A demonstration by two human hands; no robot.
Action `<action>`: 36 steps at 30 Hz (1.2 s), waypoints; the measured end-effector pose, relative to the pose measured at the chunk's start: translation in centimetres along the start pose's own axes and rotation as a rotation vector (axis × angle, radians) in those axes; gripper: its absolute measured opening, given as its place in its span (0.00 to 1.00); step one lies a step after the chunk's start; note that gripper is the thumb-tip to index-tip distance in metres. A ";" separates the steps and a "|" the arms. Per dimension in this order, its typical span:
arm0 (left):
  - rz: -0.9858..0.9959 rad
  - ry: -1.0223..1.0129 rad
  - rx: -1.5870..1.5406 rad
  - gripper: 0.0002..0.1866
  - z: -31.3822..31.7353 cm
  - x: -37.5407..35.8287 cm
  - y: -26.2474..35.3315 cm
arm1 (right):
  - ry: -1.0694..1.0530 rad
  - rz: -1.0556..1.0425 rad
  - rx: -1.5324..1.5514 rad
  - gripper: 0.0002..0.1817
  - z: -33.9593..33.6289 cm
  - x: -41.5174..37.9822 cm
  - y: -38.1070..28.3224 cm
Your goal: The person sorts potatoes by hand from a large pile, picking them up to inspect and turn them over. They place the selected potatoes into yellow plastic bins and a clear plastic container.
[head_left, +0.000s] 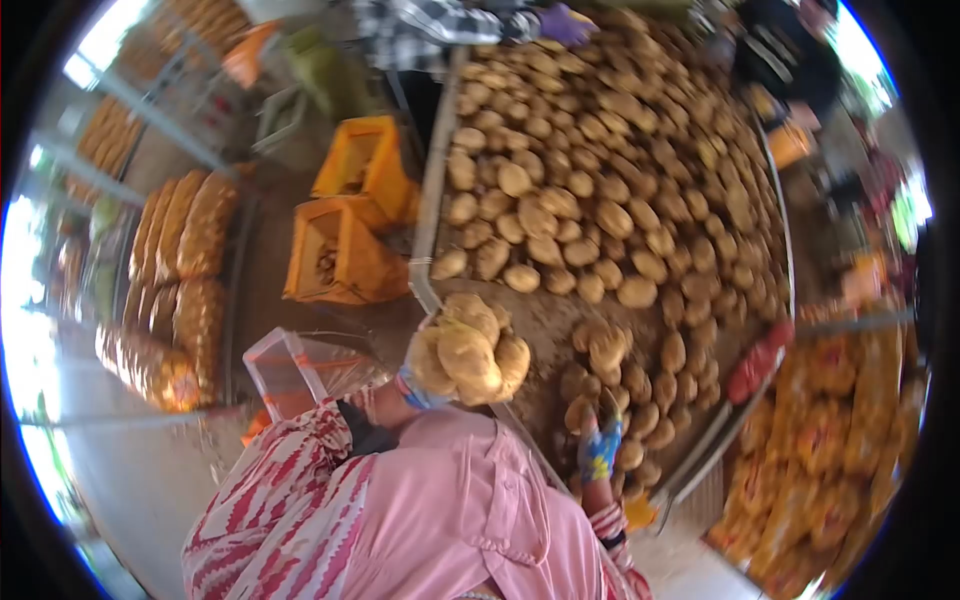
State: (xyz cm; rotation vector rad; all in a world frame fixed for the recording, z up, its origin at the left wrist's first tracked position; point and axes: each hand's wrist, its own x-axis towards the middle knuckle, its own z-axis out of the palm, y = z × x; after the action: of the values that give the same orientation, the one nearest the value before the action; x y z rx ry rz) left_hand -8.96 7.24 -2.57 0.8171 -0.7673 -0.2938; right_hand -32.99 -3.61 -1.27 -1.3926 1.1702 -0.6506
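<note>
My left hand (424, 386), in a blue glove, is closed around a bunch of several large potatoes (466, 358), held at chest height beside the table's near left edge. Much of that hand is hidden behind them. On the right, my right hand (600, 448), in a blue and yellow patterned glove, reaches down into the near potatoes (640, 415) on the table. Its fingers appear curled on a potato (578, 413), though the fingertips are partly hidden. A small group of potatoes (604, 350) lies just beyond it.
A large heap of potatoes (610, 190) covers the metal-rimmed table (430, 215). Orange crates (350, 250) stand left, near a clear-sided container (300, 370). Filled sacks are stacked left (185, 270) and right (810, 450). Co-workers stand opposite, one with a purple-gloved hand (566, 25). A red bundle (760, 362) lies on the right rim.
</note>
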 end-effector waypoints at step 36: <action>-0.054 -0.647 -4.556 0.07 -36.5 20.3 7.7 | -1.125 -1.003 -0.957 0.27 24.2 8.1 0.5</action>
State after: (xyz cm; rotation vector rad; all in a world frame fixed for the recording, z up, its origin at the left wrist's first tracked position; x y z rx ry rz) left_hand 30.88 21.85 -2.75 2.3379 -0.6858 0.5874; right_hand -8.67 -1.26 -8.50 -2.6468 -0.3022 0.2097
